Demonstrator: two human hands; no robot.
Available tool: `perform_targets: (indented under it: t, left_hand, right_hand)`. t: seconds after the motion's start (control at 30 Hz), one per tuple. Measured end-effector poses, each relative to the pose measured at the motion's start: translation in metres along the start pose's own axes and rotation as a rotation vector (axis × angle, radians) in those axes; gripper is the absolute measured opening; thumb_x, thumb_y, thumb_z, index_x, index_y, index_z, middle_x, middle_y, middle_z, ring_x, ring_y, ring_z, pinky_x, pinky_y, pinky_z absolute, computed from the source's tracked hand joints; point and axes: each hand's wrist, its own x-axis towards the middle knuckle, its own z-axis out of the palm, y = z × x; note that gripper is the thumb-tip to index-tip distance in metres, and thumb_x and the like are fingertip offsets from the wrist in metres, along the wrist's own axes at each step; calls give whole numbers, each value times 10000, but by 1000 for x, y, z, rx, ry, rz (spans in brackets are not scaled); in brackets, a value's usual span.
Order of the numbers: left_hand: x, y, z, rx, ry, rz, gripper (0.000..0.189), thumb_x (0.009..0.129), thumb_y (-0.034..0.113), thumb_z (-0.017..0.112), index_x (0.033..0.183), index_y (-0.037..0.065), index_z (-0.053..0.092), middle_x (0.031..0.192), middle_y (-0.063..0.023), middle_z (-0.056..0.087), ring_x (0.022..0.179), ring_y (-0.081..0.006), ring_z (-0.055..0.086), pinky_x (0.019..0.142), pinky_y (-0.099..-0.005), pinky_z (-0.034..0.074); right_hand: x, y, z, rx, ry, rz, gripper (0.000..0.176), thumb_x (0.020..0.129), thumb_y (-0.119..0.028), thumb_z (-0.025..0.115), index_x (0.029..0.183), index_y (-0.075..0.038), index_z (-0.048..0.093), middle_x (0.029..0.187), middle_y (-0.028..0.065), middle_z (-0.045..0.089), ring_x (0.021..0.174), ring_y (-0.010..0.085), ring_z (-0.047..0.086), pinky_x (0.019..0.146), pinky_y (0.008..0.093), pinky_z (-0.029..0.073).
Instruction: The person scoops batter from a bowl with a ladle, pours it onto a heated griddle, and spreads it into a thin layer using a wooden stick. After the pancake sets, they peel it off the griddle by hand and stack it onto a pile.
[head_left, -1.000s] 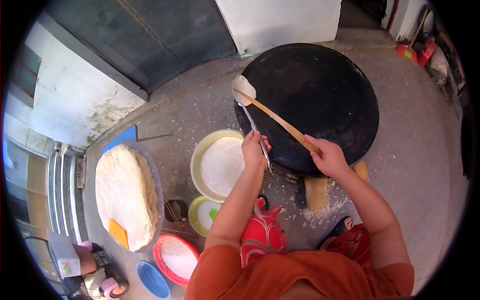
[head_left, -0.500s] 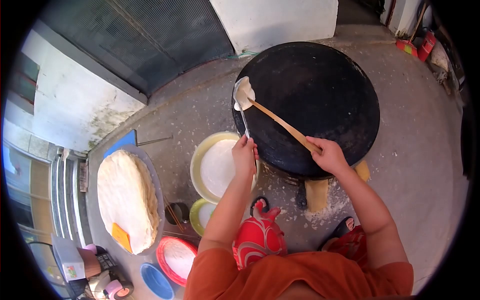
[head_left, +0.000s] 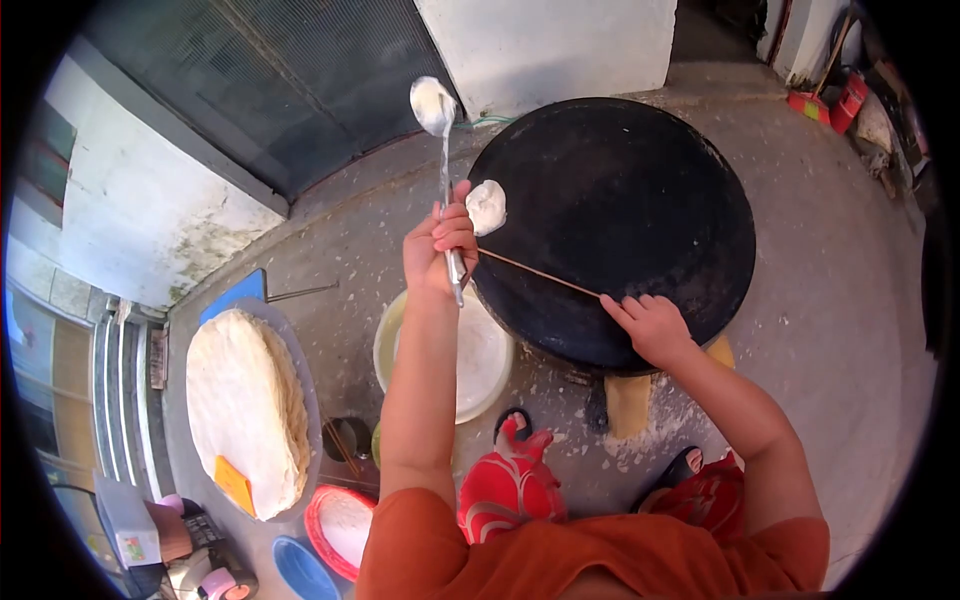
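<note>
My left hand [head_left: 438, 248] is raised and grips the handle of a metal ladle [head_left: 436, 108] whose bowl, coated with white batter, is lifted above the floor left of the griddle. My right hand [head_left: 650, 325] holds the end of a thin wooden spreader [head_left: 535, 270] that lies across the near left part of the round black griddle [head_left: 640, 200]. A blob of white batter [head_left: 487, 206] sits on the griddle's left edge at the spreader's tip. Below my left arm stands a pale yellow basin of batter [head_left: 485, 365].
A tall stack of thin pancakes [head_left: 245, 395] lies on a tray at the left, with an orange scraper [head_left: 237, 485] on it. A red bowl [head_left: 335, 520] and a blue dish [head_left: 300, 570] sit near my knees. Brooms and red dustpans [head_left: 835, 90] are at the far right.
My left hand has lifted the ladle up and away from the griddle, leaving a blob of batter on its left edge. The spreader has turned on edge; my right hand stayed put.
</note>
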Motion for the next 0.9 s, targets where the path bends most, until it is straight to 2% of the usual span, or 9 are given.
perform_targets:
  t: [0.13, 0.27, 0.3, 0.4, 0.47, 0.53, 0.63, 0.8, 0.9]
  left_hand:
    - [-14, -10, 18, -135, -189, -54, 360, 879, 74, 310, 1190, -107, 325, 654, -44, 412, 461, -104, 411, 392, -221, 387]
    - [-54, -11, 2, -159, -183, -35, 376, 866, 60, 299, 1204, -102, 316, 635, -43, 401, 454, -114, 414, 388, -235, 391]
    - [-67, -11, -6, -150, -178, -30, 376, 864, 58, 291, 1205, -101, 318, 630, -41, 398, 454, -115, 416, 390, -237, 390]
    - [-104, -14, -35, -165, -104, 0, 372, 862, 65, 284, 1191, -102, 338, 623, -40, 393, 450, -113, 408, 389, -236, 378]
    - [-122, -14, -57, -178, 58, 21, 356, 892, 134, 288, 1158, -77, 394, 651, -44, 394, 469, -112, 367, 386, -222, 336]
    - [-144, -16, -78, -208, 153, 52, 349, 892, 140, 295, 1142, -77, 405, 642, -40, 384, 467, -108, 361, 382, -220, 329]
    - [-177, -18, -110, -247, 353, 131, 326, 893, 152, 316, 1098, -72, 436, 616, -25, 360, 458, -95, 347, 375, -207, 313]
    - [-205, -27, -162, -341, 501, 161, 329, 861, 101, 304, 1090, -102, 425, 635, -27, 412, 455, -99, 388, 373, -215, 341]
    - [-208, -27, -172, -408, 556, 169, 303, 853, 79, 321, 1067, -96, 443, 638, -29, 414, 453, -92, 384, 367, -201, 335]
  right_hand:
    - [44, 13, 7, -147, 72, 32, 463, 663, -88, 498, 1126, -93, 505, 757, 35, 489, 667, 186, 496, 600, 291, 414]
    - [60, 6, 13, 535, 111, 508, 452, 658, -87, 533, 1103, -169, 538, 702, 92, 513, 661, 272, 560, 594, 368, 460]
    - [53, -3, 18, 530, 109, 439, 454, 655, -83, 529, 1099, -175, 542, 708, 89, 513, 670, 267, 562, 604, 364, 462]
    - [50, -17, 15, 426, -9, 321, 463, 643, -44, 522, 1088, -167, 554, 697, 88, 501, 662, 245, 560, 597, 343, 458]
    - [66, 2, 28, 30, 53, 270, 447, 651, -58, 513, 1083, -164, 555, 690, 83, 498, 671, 244, 560, 601, 349, 456]
    - [73, 8, 27, 17, 53, 301, 417, 662, -78, 508, 1069, -151, 563, 703, 83, 515, 685, 257, 557, 607, 359, 454]
    - [60, -13, 25, 525, 62, 513, 384, 668, -94, 503, 1042, -136, 580, 734, 97, 548, 700, 272, 556, 622, 364, 457]
    - [70, 23, 36, -17, 37, 336, 567, 598, -108, 593, 1154, -132, 487, 769, 62, 498, 653, 231, 545, 577, 349, 458]
    - [77, 15, 50, 241, 109, 499, 457, 619, -91, 556, 1074, -127, 555, 777, 87, 539, 730, 251, 566, 648, 367, 465]
